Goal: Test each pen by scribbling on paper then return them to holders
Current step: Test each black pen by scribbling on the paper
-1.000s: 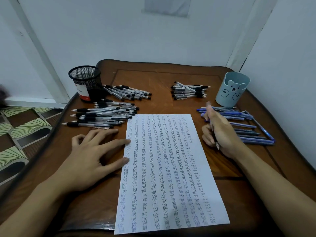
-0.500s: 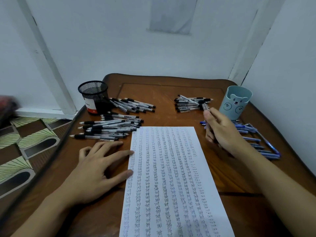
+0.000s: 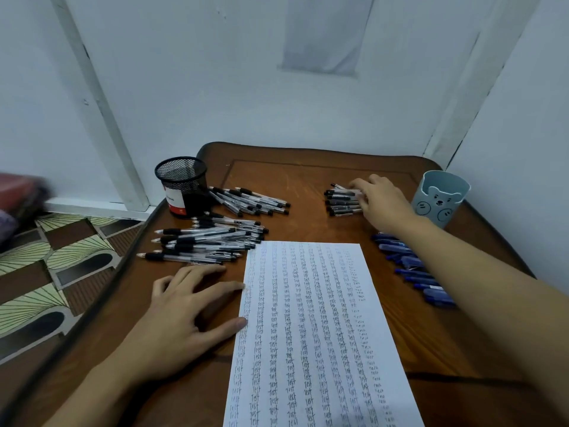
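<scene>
A sheet of paper (image 3: 311,318) lies near and central on the table (image 3: 308,186). Piles of pens (image 3: 209,241) lie to its left, a mesh pen holder (image 3: 181,180) behind them. More pens (image 3: 400,249) lie right, a bear-faced cup (image 3: 440,201) beyond.

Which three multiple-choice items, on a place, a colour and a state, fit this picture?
1. The black mesh holder stands at the table corner: A) far left B) far right C) near right.
2. The pens lying right of the paper are: A) red B) blue C) green.
3. The left hand: A) grips a pen B) lies flat by the paper C) is raised.
Answers: A, it stands by the left rim; B, their barrels are blue; B, its straight fingers touch the paper's edge.
</scene>
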### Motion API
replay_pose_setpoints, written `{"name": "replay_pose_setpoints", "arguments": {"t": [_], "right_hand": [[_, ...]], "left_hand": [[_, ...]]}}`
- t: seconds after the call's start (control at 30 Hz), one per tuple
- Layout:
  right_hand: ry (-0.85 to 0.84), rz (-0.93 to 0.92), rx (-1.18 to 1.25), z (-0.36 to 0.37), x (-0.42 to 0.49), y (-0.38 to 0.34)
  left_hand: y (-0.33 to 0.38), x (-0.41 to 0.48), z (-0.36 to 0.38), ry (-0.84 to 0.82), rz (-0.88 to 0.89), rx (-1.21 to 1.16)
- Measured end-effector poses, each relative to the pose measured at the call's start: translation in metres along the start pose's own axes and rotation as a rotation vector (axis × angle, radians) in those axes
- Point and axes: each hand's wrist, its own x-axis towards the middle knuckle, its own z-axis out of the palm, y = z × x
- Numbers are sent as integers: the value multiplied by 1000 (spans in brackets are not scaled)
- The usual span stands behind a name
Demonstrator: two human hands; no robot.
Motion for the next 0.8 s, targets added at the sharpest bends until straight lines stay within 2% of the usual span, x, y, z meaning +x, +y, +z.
{"name": "replay_pose_setpoints", "arguments": {"t": [0.13, 0.23, 0.37, 0.53, 0.8], "right_hand": [[52, 10, 76, 11, 1, -11], [105, -71, 160, 17, -4, -32], [16, -155, 308, 28, 3, -60], [-107, -174, 223, 37, 18, -92], [-18, -110, 248, 42, 22, -103]], "left_hand": [[-3, -1, 1, 71, -46, -64], [-1, -1, 0, 92, -81, -100], [1, -2, -3, 73, -119, -154], [3, -2, -6, 50, -81, -113], [2, 1, -5, -36, -37, 64]]}}
